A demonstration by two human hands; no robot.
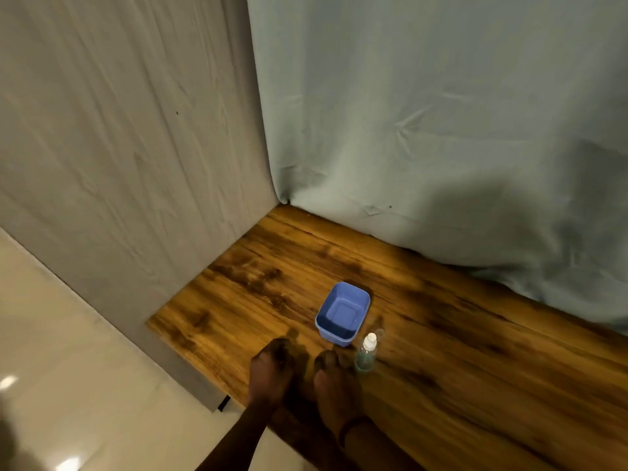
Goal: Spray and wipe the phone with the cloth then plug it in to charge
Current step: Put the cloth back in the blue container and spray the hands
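My left hand (269,372) and my right hand (334,382) lie palm down side by side on the wooden table (441,368), near its front left corner. Neither holds anything. A small clear spray bottle (367,355) with a white cap and bluish liquid stands upright just right of my right hand's fingertips. A blue plastic tub (342,312) sits just beyond both hands, and its inside looks empty. No phone, cloth or charging cable shows in this view.
A grey cloth-covered panel (119,164) closes off the table's left side, and a pale blue curtain (441,130) hangs along its back. Glossy pale floor tiles (68,385) lie to the lower left. The tabletop stretches away to the right.
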